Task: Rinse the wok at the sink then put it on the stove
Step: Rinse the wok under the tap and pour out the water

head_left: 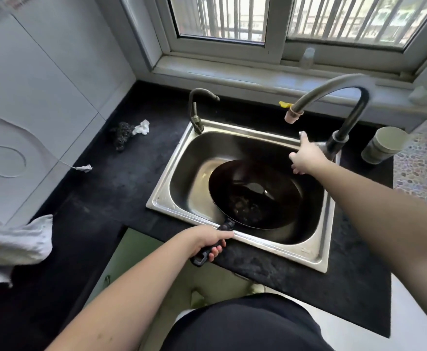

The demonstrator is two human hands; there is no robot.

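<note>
A black wok (255, 193) lies inside the steel sink (179, 171), with dark residue and a little water at its bottom. Its black handle (207, 252) sticks out over the sink's front rim. My left hand (207, 240) is closed around that handle. My right hand (306, 155) reaches over the sink's back right corner, fingers spread, just left of the tall dark tap's base (336, 145). Whether it touches the tap lever is unclear. The tap's spout (293, 115) hangs above the sink; no water runs from it. The stove is out of view.
A small second tap (197, 115) stands at the sink's back left corner. A dark scourer (122, 135) and a white crumpled wad (141, 127) lie on the black counter. A grey cloth (15, 244) hangs at the left. A pale cup (384, 145) stands right of the tap.
</note>
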